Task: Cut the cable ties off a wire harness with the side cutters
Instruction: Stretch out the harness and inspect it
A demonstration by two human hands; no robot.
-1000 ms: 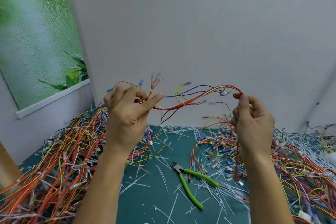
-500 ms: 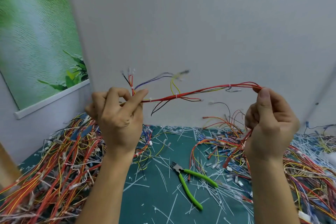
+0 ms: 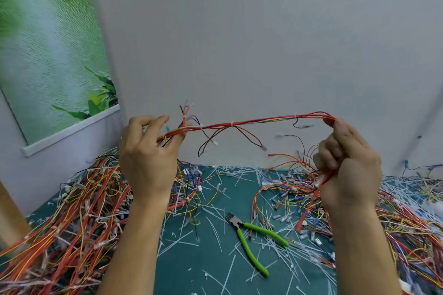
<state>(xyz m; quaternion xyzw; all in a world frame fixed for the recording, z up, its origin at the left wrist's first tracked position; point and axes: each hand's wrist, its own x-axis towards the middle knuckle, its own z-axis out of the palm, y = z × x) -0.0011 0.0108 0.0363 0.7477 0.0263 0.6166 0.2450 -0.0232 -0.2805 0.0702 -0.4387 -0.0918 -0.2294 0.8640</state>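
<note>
Above the green mat (image 3: pixel 203 261), the wire harness (image 3: pixel 259 122) stretches between both hands, with white cable ties (image 3: pixel 232 124) round it. The left hand (image 3: pixel 148 158) pinches one end between thumb and fingers, and the right hand (image 3: pixel 347 167) grips the other, fingers curled round the red wires. The side cutters (image 3: pixel 251 238) lie on the mat below the harness, untouched.

Soft, even indoor light of moderate brightness, its source out of view. The grey wall (image 3: pixel 263 43) darkens slightly toward the upper corners, and shadows on the table (image 3: pixel 203 270) are faint. The wire bundle (image 3: pixel 239 123) at centre is sharpest. The green poster (image 3: pixel 48 43) at left is smeared by blur. Wide-angle distortion slants the wall's edges, and the wire heap (image 3: pixel 48 246) at lower left is soft.
</note>
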